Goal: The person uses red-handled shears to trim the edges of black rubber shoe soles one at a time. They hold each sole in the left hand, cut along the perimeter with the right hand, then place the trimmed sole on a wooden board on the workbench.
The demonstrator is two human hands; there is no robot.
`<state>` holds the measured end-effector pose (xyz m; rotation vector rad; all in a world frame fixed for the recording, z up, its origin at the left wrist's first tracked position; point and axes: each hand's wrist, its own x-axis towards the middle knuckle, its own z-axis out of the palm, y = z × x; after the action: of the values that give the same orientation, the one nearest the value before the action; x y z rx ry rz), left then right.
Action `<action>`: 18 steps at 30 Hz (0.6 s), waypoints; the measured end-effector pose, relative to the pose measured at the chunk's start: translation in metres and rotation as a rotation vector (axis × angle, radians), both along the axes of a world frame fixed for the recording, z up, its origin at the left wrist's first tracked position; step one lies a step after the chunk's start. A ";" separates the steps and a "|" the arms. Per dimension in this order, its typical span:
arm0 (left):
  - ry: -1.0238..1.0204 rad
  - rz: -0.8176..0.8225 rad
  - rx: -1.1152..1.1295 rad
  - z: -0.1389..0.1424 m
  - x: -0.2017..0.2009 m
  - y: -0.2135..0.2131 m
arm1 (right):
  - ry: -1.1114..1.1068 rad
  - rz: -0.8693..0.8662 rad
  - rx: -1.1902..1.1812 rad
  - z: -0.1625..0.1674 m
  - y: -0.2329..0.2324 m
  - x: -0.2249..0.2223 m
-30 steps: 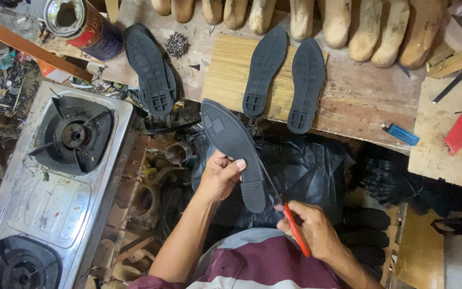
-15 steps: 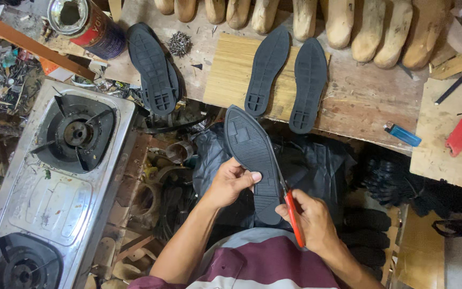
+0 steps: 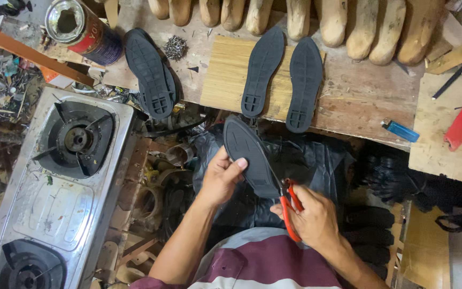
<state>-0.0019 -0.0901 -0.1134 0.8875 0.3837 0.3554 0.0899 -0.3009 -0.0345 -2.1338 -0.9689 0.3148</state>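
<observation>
Left hand (image 3: pixel 221 179) clasping dark rubber sole (image 3: pixel 249 158) tread-up above lap, steadying its edge for red-handled scissors (image 3: pixel 289 206) clenched in right hand (image 3: pixel 312 219); two matching soles (image 3: pixel 284 80) on wooden tabletop (image 3: pixel 359 101).

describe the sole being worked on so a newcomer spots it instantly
Below the wooden workbench, over the person's lap, the black rubber shoe sole is pinched by the left hand. Unlike the other soles lying on the bench, it is held up, with red-handled scissors at its edge.

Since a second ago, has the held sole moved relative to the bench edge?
Yes. The black sole in the left hand now has its toe closer to the wooden bench edge; the right hand holds red-handled cutters.
</observation>
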 end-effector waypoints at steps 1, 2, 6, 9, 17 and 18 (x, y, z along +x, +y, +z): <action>-0.008 -0.005 -0.013 -0.003 -0.001 -0.005 | -0.015 -0.002 -0.032 0.004 0.003 0.001; -0.016 -0.008 -0.025 -0.006 -0.002 -0.009 | -0.029 -0.003 -0.062 0.007 0.006 0.004; -0.026 -0.031 -0.064 -0.006 -0.007 -0.014 | 0.003 -0.001 -0.068 0.016 0.011 0.008; -0.041 -0.044 -0.040 -0.003 -0.009 -0.010 | -0.038 0.023 0.032 0.014 0.009 0.007; -0.039 -0.116 0.004 0.005 -0.014 0.004 | 0.111 0.044 -0.029 0.003 -0.012 0.011; -0.045 -0.122 -0.002 0.005 -0.014 0.004 | 0.154 0.034 -0.045 0.005 -0.013 0.011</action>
<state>-0.0157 -0.0856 -0.1080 0.8955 0.2870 0.2622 0.1011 -0.3134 -0.0299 -2.1004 -0.9166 0.5143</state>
